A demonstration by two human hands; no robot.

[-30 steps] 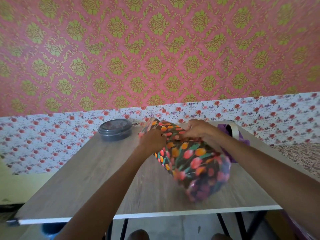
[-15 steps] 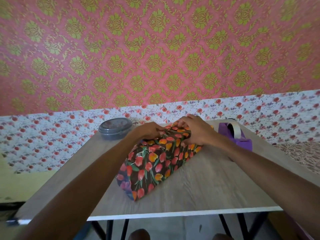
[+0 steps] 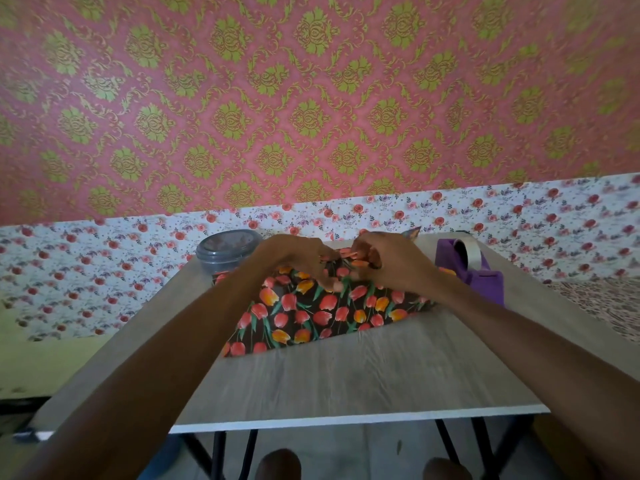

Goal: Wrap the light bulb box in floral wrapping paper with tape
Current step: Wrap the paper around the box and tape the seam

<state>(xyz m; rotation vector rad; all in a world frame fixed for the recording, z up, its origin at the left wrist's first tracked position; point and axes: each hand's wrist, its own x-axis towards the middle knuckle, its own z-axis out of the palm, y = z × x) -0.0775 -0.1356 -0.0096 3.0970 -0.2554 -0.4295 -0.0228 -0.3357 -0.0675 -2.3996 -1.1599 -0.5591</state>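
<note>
The box wrapped in dark paper with red and orange tulips (image 3: 311, 313) lies across the middle of the wooden table (image 3: 363, 379), long side toward me. My left hand (image 3: 298, 258) rests on its top far edge with fingers curled down onto the paper. My right hand (image 3: 388, 261) pinches a fold of the paper at the same far edge, just right of the left hand. A loose corner of paper (image 3: 414, 233) sticks up behind the right hand. The box itself is hidden under the paper.
A purple tape dispenser with a roll of clear tape (image 3: 474, 268) stands at the back right of the table. A grey lidded round container (image 3: 227, 249) sits at the back left. Floral wallpaper runs behind the table. My knees show below the front edge.
The wrapped box has been turned from pointing toward me to lying sideways across the table. Both hands have stayed on its far end and now work the paper fold there.
</note>
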